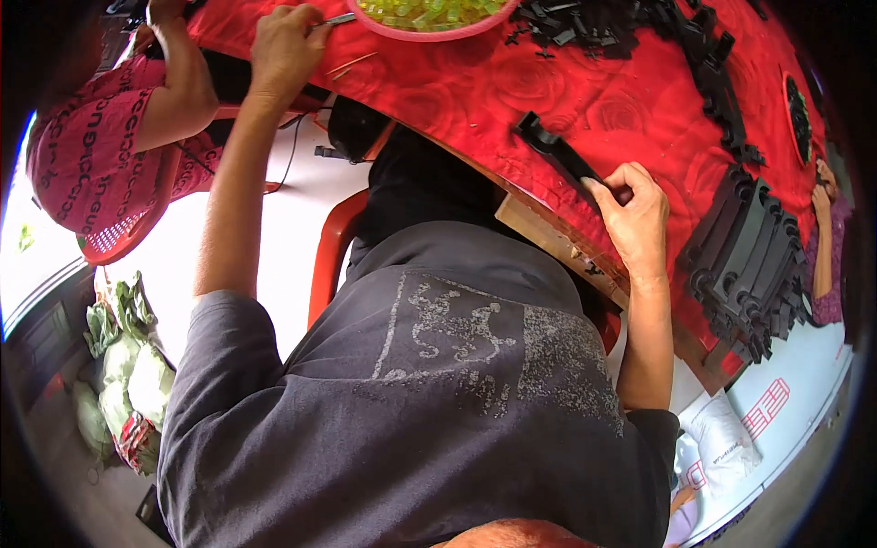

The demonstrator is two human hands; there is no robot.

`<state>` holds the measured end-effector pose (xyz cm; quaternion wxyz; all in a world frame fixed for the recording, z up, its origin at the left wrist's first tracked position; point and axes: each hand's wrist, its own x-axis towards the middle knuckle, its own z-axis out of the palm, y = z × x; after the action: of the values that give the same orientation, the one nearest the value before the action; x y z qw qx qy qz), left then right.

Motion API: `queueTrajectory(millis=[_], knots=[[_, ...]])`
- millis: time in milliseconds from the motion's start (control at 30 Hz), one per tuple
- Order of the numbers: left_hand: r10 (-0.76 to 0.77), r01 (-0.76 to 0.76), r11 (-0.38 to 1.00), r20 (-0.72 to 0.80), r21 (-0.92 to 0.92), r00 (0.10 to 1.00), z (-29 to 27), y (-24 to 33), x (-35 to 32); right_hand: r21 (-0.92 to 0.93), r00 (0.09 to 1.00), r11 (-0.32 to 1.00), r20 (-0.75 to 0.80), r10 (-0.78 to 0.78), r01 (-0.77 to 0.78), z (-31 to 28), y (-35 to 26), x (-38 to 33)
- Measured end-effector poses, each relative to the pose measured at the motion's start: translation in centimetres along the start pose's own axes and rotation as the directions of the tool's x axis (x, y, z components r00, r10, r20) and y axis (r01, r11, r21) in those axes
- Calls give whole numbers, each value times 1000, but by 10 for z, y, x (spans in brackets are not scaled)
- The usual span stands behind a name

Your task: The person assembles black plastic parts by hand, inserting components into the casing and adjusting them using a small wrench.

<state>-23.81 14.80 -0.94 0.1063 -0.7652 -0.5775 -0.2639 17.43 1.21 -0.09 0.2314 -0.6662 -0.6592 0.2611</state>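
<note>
Black bar (559, 155) is in R hand (632, 205), over the worktop (457, 100) close to its near edge. Long axis runs diag: notched free end up-left, away from wearer; other end down-right under the fingers. Can't tell if the bar touches the cloth.

R hand: thumb + fingers pinched on the bar's near end. L hand (288, 55): closed round a slim grey tool (340, 18), tip pointing R toward the bowl; exact type unclear.

Around: thin stick (354, 64) flat on the cloth just below the tool. Small black parts (585, 27) heaped at the far side, R of bowl. Line of black pcs (717, 78) runs down the R side; stack of long black bars (749, 260) nr the R edge, well clear of the held one. Nothing between bar and bowl but bare cloth. Co-worker (100, 146) at L.

Containers: pink bowl (427, 36), top cut off by frame, full of yellow-green translucent bits (429, 13). Round dish (787, 105) far R, dark + green contents, too small to ID.
</note>
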Motion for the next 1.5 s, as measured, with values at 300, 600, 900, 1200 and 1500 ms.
queueTrajectory(millis=[300,600,900,1200,1500], knots=[[-142,175,984,502,-21,853,-4,-40,0,27,1000,999,-18,-21,21,3,3,0],[-277,357,900,303,-250,912,-82,-20,4,12,998,999,-42,-47,47,2,-1,-2],[386,32,694,410,-719,826,-91,142,16,2,999,1000,-14,29,-29,1,3,-3],[617,-369,772,471,-518,630,-48,185,22,16,1000,999,-11,28,-28,0,0,-2],[615,-360,778,506,-515,604,-39,191,19,31,999,999,-10,36,-36,1,-2,-3]])
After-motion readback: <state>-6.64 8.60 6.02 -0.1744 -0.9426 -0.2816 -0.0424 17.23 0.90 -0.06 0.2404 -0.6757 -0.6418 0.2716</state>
